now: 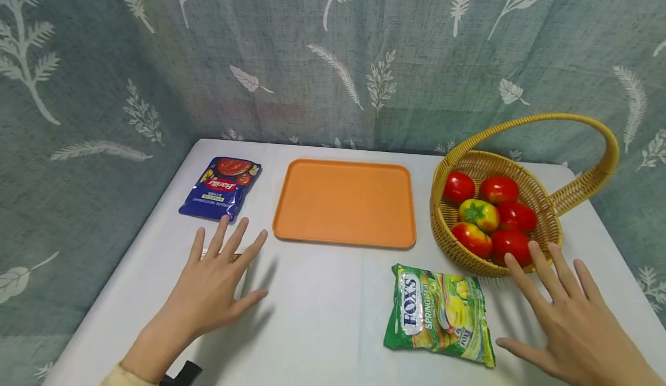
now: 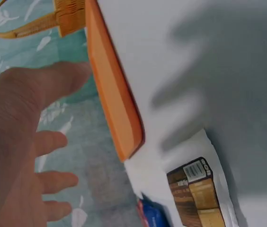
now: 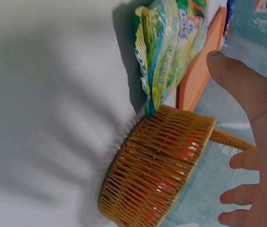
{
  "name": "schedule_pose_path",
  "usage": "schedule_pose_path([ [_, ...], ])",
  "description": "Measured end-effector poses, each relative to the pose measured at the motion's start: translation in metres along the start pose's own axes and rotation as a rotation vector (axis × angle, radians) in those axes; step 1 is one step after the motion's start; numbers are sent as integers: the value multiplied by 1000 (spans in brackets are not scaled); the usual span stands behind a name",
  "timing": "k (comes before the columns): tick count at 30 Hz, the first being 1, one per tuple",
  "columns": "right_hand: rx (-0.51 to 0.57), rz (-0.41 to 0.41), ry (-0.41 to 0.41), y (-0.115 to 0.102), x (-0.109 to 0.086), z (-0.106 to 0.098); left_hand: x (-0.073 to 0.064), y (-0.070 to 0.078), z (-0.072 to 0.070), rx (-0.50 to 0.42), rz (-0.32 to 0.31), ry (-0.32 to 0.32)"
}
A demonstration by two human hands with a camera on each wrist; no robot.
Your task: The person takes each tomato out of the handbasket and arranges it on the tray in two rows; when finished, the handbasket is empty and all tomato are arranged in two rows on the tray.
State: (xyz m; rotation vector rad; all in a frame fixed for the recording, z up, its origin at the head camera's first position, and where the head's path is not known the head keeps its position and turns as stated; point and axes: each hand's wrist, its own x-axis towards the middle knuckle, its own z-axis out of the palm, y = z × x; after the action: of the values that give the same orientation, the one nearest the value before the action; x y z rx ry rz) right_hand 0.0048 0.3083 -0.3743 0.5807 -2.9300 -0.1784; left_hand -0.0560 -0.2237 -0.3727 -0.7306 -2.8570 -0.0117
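Observation:
My left hand, fingers spread, hovers above the white table's left side and holds nothing. Beneath it, mostly hidden in the head view, is a white packet with a brown picture and barcode. Just beyond the fingertips lies a blue Barilla sauce pouch. At the right, my right hand is also spread and empty. To its left lies a green Fox's candy bag. Past its fingers stands a wicker basket of several red, tomato-like fruits, one of them yellow-green.
An orange rectangular tray lies at the back middle of the table. The basket's tall handle arches up on the right. A green leaf-patterned cloth hangs behind the table and along its sides.

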Motion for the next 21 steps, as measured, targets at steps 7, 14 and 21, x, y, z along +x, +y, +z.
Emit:
schedule_pose_path([
  [7, 122, 46, 102, 14, 18, -13, 12, -4, 4, -220, -90, 50],
  [14, 195, 85, 164, 27, 38, -18, 27, -6, 10, -390, -190, 93],
  [21, 239, 14, 248, 37, 59, -18, 39, -12, 14, -486, -268, 73],
])
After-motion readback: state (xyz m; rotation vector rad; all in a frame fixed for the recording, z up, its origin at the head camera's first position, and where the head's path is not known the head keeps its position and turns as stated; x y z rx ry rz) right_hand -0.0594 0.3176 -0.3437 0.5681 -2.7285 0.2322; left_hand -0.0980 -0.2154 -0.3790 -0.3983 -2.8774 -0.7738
